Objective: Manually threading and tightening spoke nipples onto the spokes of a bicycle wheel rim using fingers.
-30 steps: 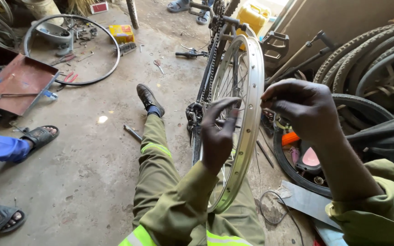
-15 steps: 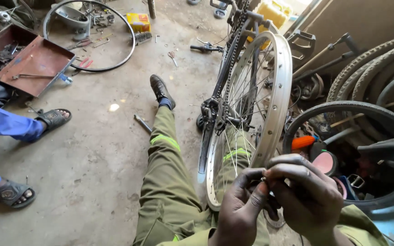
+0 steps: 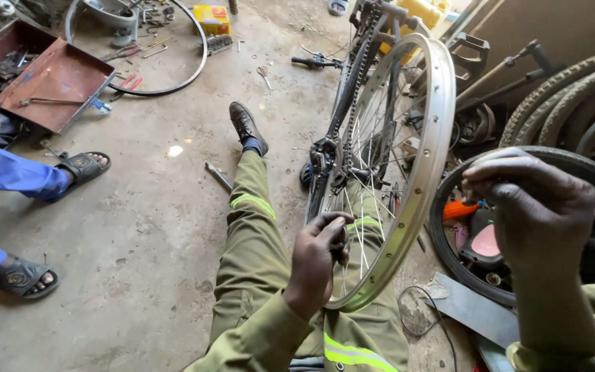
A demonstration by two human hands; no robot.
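I log: left hand (image 3: 321,258) pinches spokes (image 3: 359,231), steadying the upright rim (image 3: 425,172); right hand (image 3: 528,207) curled, contents unclear.

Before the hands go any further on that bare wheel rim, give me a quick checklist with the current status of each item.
1. Left hand at the spokes near the bottom of the wheel rim: ok.
2. Left hand's fingers pinched on a spoke or small part: cannot tell which.
3. Right hand off the rim, raised to the right: ok; what it holds, cannot tell.
4. Rim upright between the person's legs: ok.
5. Chain and bicycle frame close behind the rim: not ok, crowded.
6. Other person's sandalled feet apart from the wheel: ok.
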